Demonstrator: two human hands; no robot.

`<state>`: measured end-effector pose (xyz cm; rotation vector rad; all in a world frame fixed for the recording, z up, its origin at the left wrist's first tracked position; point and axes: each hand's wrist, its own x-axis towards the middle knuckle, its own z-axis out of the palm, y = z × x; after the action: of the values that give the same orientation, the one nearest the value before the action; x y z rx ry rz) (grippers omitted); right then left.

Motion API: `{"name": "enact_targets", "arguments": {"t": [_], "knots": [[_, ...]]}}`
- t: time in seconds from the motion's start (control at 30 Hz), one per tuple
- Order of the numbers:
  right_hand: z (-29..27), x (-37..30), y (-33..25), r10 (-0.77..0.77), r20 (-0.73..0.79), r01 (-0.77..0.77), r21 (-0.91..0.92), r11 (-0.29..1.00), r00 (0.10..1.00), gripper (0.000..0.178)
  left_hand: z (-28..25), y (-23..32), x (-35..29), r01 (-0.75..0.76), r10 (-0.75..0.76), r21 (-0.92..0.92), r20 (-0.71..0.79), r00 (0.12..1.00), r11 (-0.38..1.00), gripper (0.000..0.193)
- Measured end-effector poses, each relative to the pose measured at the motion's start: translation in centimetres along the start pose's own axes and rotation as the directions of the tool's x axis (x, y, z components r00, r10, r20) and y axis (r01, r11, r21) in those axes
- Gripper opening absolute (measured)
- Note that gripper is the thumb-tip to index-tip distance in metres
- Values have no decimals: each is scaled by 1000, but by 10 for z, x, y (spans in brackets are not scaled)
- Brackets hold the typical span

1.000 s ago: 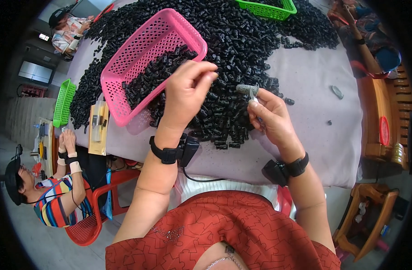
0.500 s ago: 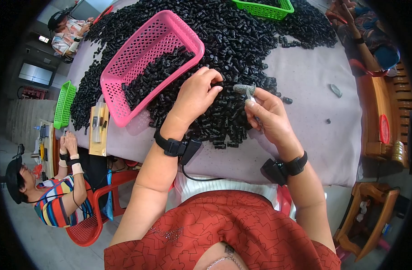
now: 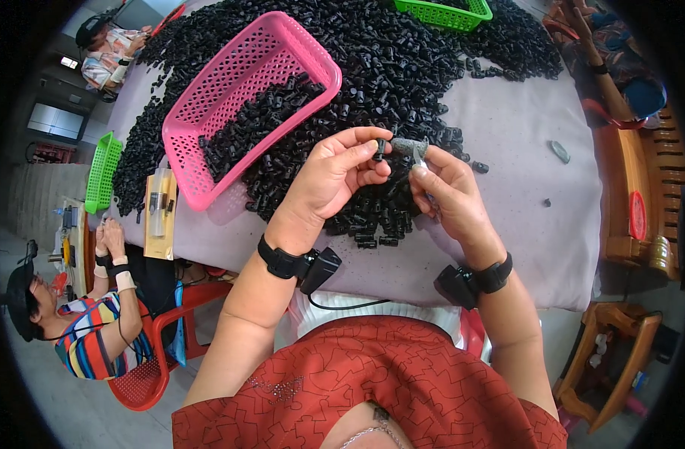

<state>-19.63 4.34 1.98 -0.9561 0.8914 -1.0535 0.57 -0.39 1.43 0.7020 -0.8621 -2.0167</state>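
My left hand [image 3: 335, 168] pinches a small black cylindrical plastic part [image 3: 380, 151] between thumb and fingers, above the front of a large heap of the same parts [image 3: 380, 213]. Close beside it on the right, my right hand [image 3: 451, 183] is closed around a small knife [image 3: 417, 158]. Its short pale blade shows above the thumb, while most of the handle is hidden in my palm. A grey, speckled finger cover [image 3: 408, 147] sits over my right index finger, its tip close to the black part; whether they touch I cannot tell.
A pink perforated basket [image 3: 179, 161], partly filled with black parts, stands tilted at left. Green baskets [image 3: 101, 172] [image 3: 462, 20] are at the left edge and far side. A grey-green finger cover [image 3: 558, 151] lies on the cloth at right. Other people [image 3: 95, 329] sit around the table.
My left hand has come up and right from the heap and turned, now showing the black part in its fingers beside the right hand. My right hand has barely moved.
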Motion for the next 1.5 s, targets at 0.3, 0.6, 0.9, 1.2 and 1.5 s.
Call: {"name": "enact_targets", "arguments": {"t": [0.3,0.6,0.9,1.2,1.5], "knots": [[4,-5,-7,-15,151,12,19,1000,988,52,-2,-13,0,76,-77,-249,6,997,966,25],[6,-5,-5,12,204,-12,0,1000,979,54,3,-20,0,118,-126,-313,-6,992,943,22],[3,-5,-5,16,208,-8,-37,999,978,55,4,-20,0,104,-105,-284,11,994,953,26],[4,-6,-7,26,237,-33,26,999,971,55,-1,-21,0,101,-84,-288,68,994,952,29],[3,-6,-5,24,227,-24,-2,1000,974,51,0,-21,1,128,-113,-312,65,991,941,29]]}}
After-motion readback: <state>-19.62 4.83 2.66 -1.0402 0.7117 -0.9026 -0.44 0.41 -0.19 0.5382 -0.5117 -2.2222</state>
